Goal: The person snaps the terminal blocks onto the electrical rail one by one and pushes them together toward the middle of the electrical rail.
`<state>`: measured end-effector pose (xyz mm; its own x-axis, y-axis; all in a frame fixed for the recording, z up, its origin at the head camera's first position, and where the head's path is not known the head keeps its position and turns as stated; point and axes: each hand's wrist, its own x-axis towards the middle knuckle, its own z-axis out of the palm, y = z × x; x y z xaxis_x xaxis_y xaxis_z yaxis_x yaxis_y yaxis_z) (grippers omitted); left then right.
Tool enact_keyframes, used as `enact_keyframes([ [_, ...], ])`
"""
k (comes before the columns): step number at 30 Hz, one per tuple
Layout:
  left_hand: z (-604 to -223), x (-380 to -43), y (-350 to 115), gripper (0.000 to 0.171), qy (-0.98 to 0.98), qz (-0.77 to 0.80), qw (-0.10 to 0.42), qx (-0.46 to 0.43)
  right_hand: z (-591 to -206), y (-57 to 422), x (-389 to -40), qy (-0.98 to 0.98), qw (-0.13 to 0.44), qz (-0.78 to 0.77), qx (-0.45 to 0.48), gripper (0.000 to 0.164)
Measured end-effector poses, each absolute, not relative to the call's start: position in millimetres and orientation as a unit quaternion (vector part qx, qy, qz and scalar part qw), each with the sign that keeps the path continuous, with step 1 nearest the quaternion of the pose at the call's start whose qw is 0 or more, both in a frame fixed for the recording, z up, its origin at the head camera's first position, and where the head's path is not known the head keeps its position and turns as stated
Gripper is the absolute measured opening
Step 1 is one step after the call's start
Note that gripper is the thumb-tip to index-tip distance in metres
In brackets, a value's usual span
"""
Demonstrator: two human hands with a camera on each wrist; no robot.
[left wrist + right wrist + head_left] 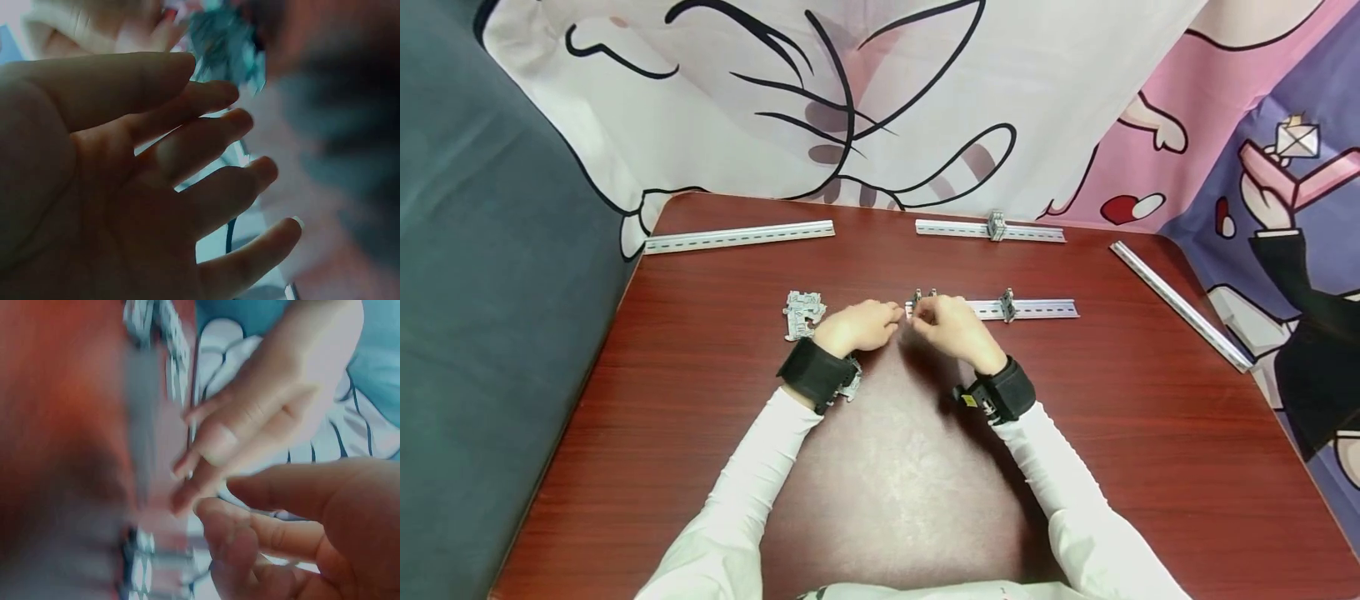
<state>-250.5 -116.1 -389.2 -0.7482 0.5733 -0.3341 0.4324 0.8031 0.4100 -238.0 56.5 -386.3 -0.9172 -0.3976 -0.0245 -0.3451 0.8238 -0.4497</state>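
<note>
My left hand (861, 324) hovers over the table with fingers relaxed and slightly spread; the left wrist view shows its palm and fingers holding nothing. Close by on the right, my right hand (953, 330) is at the left end of a slotted metal mounting rail (1037, 309). Its thumb and fingers (234, 550) curl loosely, with nothing visible between them. Grey terminal blocks sit on that rail, one a block (1008, 305) right of the hand, others partly behind it. Beside the left hand lie flat grey terminal blocks (803, 315); another block (851, 382) is partly hidden under the left wrist.
A long bare rail (737, 237) lies at the back left. A shorter rail (955, 227) carrying a terminal block (996, 226) is at the back right. Another rail (1180, 304) slants along the right edge. A printed curtain (925, 100) hangs behind the brown table (662, 433).
</note>
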Motion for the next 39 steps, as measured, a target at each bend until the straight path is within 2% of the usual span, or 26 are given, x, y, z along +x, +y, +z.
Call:
enact_keyframes([
  [4,-399,-244,-102,0.047,0.922,0.136,0.254,0.258,-390,65,-244,0.974,-0.019,-0.189,-0.122,0.017],
  [6,-403,-241,-97,0.048,0.924,0.132,0.257,0.252,-393,67,-247,0.981,-0.035,-0.168,-0.093,0.026],
  [10,-409,-237,-90,0.048,0.929,0.120,0.247,0.248,-399,66,-249,0.989,-0.026,-0.137,-0.055,0.039],
  [16,-406,-233,-83,0.045,0.942,0.112,0.220,0.229,-401,63,-254,0.993,-0.015,-0.115,-0.024,0.037],
  [22,-403,-229,-76,0.044,0.949,0.082,0.214,0.217,-399,67,-259,0.993,-0.008,-0.115,-0.017,0.043],
  [28,-402,-230,-74,0.045,0.954,0.072,0.206,0.206,-397,77,-262,0.992,-0.021,-0.128,-0.004,0.041],
  [33,-401,-229,-73,0.050,0.954,0.061,0.219,0.196,-398,83,-263,0.992,-0.020,-0.125,0.005,0.036],
  [39,-404,-224,-66,0.050,0.960,0.046,0.201,0.189,-400,95,-263,0.992,-0.039,-0.116,0.015,0.034],
])
